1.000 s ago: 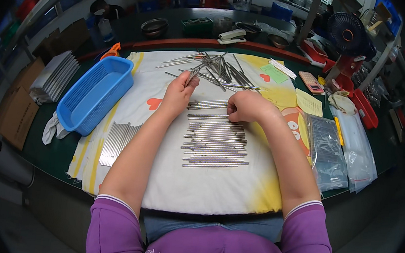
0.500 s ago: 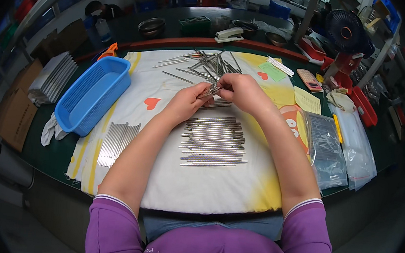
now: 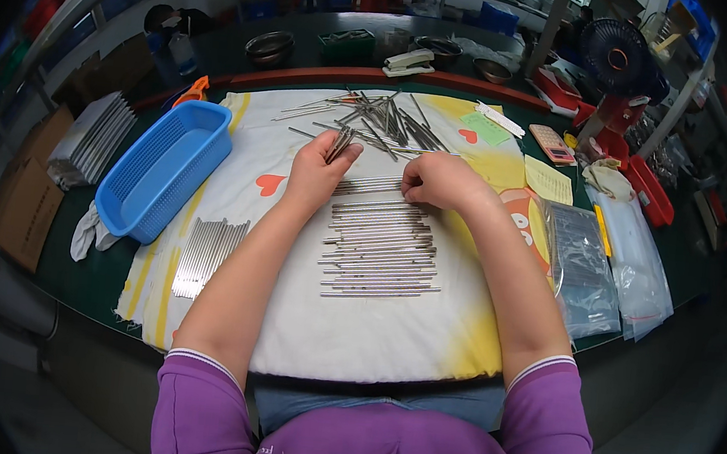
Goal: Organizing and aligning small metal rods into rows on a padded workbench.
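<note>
My left hand (image 3: 320, 170) is closed round a small bunch of metal rods (image 3: 340, 144) whose ends stick up past the thumb. To its right, my right hand (image 3: 440, 180) has its fingers pinched at the right ends of the uppermost rods in a row of metal rods (image 3: 381, 251). Whether a rod is between those fingertips is hidden. The row lies side by side on a white and yellow cloth (image 3: 353, 340). Beyond both hands is a loose heap of rods (image 3: 391, 120), crossing one another. A second neat row of shorter-looking rods (image 3: 210, 258) lies beside my left forearm.
A blue plastic basket (image 3: 165, 168) stands at the left, near stacked white trays (image 3: 96, 142) and a cardboard box. On the right lie clear plastic bags (image 3: 586, 275), a yellow note (image 3: 548, 180), a pink calculator (image 3: 553, 144) and red bins. A stapler (image 3: 409, 62) sits at the back.
My hands have moved apart. The left drew leftward with the bunch of rods, and the right came nearer and to the right, down to the top of the middle row.
</note>
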### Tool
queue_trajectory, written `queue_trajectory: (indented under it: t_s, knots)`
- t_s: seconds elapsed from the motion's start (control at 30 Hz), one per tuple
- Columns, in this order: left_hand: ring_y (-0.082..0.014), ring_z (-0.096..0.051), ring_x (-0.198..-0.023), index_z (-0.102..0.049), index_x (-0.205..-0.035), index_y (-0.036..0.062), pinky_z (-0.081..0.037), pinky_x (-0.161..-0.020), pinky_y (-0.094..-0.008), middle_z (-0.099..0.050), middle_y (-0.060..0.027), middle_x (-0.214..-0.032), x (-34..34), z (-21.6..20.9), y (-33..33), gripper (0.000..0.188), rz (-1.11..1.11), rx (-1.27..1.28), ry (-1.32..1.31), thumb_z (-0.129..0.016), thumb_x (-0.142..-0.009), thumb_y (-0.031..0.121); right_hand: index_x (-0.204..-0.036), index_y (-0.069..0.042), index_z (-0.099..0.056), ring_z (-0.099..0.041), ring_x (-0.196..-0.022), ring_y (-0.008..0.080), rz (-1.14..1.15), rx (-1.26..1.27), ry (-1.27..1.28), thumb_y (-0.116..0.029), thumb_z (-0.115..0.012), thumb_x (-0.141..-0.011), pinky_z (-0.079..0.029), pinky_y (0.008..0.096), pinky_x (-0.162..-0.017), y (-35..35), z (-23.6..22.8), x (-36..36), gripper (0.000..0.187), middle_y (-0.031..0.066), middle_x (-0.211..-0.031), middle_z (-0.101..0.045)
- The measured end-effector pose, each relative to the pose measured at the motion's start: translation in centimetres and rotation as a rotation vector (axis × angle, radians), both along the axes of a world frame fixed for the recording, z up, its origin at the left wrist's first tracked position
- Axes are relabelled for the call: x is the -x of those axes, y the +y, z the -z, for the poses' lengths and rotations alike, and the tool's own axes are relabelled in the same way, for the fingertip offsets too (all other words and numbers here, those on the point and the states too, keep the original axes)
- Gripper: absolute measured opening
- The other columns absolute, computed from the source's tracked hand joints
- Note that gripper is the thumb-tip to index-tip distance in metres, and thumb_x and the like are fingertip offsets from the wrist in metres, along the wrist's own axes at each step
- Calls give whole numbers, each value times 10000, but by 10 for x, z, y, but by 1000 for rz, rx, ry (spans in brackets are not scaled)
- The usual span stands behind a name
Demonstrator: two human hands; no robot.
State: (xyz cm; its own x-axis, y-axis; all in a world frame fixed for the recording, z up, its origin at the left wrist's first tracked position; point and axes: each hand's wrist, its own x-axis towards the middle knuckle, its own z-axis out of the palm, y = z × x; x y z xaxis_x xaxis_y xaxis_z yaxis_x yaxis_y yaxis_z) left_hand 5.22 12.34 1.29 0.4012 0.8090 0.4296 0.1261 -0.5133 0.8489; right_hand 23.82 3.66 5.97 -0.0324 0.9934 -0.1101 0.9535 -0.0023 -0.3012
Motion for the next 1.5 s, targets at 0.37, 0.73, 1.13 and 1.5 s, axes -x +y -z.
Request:
queue_trajectory:
  t_s: [0.37, 0.73, 1.13, 1.5]
  knots:
    - [-36, -363, -511, -550, -832, 44, -305, -464, -199, -417, 59, -581, -5, 16, 11, 177, 32, 48, -147, -578, -872, 214, -778, -97, -647, -601, -753, 243, -59, -134, -84, -183, -640, -687, -471, 343, -684, 0, 5, -3, 125, 78, -763, -638]
    - [-51, -386, -453, -529, -867, 46, -322, -419, -198, -418, 30, -561, -3, 8, 6, 223, 99, 197, -255, -542, -893, 267, -729, -78, -637, -596, -731, 255, -84, -161, -81, -172, -630, -678, -472, 348, -677, 0, 6, -4, 107, 89, -731, -629]
    - [-37, -349, -470, -525, -864, 41, -299, -430, -195, -468, 17, -597, 3, 12, 23, 247, 10, 204, -455, -537, -894, 286, -800, -37, -616, -580, -722, 253, 16, -266, 300, -142, -576, -715, -456, 328, -669, 2, -11, -13, 142, 113, -768, -620]
    - [-40, -385, -507, -532, -966, 44, -331, -460, -187, -604, -34, -754, -1, 2, 10, 293, 96, 319, -345, -578, -863, 315, -805, -12, -629, -603, -635, 218, 124, -316, 562, -179, -588, -735, -466, 294, -620, 12, 22, 37, 186, 110, -703, -630]
